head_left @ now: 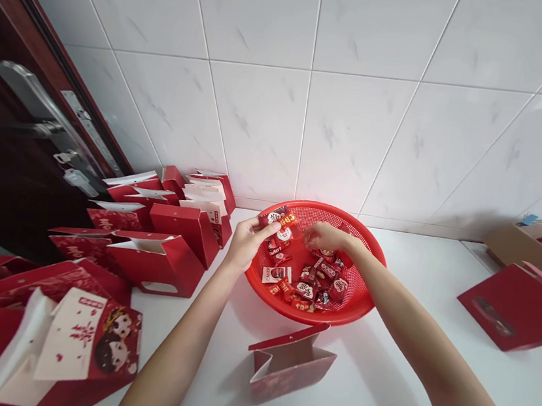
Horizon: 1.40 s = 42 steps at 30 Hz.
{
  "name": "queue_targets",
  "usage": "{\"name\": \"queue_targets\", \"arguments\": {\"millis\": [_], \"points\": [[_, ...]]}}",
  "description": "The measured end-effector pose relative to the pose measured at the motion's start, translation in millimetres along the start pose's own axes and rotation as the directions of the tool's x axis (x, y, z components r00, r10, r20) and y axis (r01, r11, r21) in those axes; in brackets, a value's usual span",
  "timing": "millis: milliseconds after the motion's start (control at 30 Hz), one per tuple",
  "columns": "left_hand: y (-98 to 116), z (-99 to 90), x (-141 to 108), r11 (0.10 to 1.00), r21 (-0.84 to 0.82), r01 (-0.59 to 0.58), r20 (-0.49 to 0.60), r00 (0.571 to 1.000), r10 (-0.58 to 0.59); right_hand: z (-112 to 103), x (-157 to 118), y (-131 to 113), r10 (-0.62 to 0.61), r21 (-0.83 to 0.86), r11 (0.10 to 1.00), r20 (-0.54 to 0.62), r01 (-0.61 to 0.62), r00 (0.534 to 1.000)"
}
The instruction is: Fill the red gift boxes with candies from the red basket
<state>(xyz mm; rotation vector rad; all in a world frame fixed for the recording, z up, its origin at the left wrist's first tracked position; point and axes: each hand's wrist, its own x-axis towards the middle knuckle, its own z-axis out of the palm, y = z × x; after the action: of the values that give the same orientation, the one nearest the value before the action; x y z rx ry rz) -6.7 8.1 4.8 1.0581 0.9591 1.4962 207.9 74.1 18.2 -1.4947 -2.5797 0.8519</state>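
"What does the head camera show the hands doing?"

"The left hand (pixel 247 243) is over the rim of a red plastic mesh basket (pixel 372 293), pinching a red-wrapped sweet packet (pixel 273 218) between its fingers. The right hand (pixel 326 237) reaches in from the other side, just above the heap of wrapped sweets (pixel 311 279). Its fingertips (pixel 307 236) are drawn together, but I can't tell whether they hold anything."

"Are the hands touching?"

"No, they're apart, with a narrow gap between them above the basket's upper half. The sweets lie mostly below and in front of them, spread across the basket's floor."

"And around the basket?"

"It sits on a white table (pixel 377 381), close to a white tiled wall (pixel 305 88). To the left stands a crowd of red paper gift bags (pixel 157 265), some upright and some tipped, with white inner flaps showing. The nearest one, a bag printed with a cartoon couple (pixel 99 340), is at the lower left. A small folded red bag (pixel 288 363) lies in front of the basket, between the forearms. On the right are a flat red bag (pixel 510 308) and a cardboard box (pixel 517 250) holding something red. A dark door with a metal handle (pixel 25 94) fills the left edge."
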Motion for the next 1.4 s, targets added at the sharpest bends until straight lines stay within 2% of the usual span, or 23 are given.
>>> {"name": "queue_targets", "arguments": {"millis": [233, 367, 433, 600, 667, 800, 933, 1033, 1400], "points": [[1, -0.3, 0, 1.000, 0.001, 0.006, 0.017, 1.000, -0.006, 4, -1, -3, -0.075, 0.035, 0.997, 0.157, 0.071, 0.985], [0, -0.8, 0, 1.000, -0.004, 0.012, 0.008, 1.000, -0.012, 13, 0, -9, -0.068, 0.009, 0.998, 0.189, 0.068, 0.980], [0, -0.4, 0, 1.000, -0.009, 0.017, 0.006, 1.000, -0.017, 20, 1, -14, -0.052, -0.037, 0.997, 0.214, 0.061, 0.976], [2, 0.3, -1, 1.000, -0.009, 0.018, 0.004, 1.000, -0.018, 31, 3, -28, -0.002, -0.288, 0.952, 0.349, 0.109, 0.937], [2, 0.3, -1, 1.000, -0.003, 0.013, 0.004, 1.000, -0.013, 32, 2, -30, 0.010, -0.321, 0.940, 0.361, 0.114, 0.932], [3, 0.1, 0, 1.000, 0.009, 0.002, 0.005, 1.000, -0.002, 29, 1, -31, 0.014, -0.312, 0.945, 0.330, 0.095, 0.944], [2, -0.7, 0, 1.000, 0.018, -0.003, 0.016, 1.000, 0.003, 24, 1, -28, 0.036, -0.337, 0.941, 0.177, 0.026, 0.983], [1, -1.6, 0, 1.000, 0.026, 0.000, 0.029, 1.000, -0.001, 20, 1, -23, 0.058, -0.348, 0.937, 0.078, -0.027, 0.995], [-1, 0.0, 1, 1.000, 0.016, -0.002, 0.002, 1.000, 0.002, 1, -8, -8, 0.089, -0.297, 0.953, 0.065, -0.066, 0.994]]}}
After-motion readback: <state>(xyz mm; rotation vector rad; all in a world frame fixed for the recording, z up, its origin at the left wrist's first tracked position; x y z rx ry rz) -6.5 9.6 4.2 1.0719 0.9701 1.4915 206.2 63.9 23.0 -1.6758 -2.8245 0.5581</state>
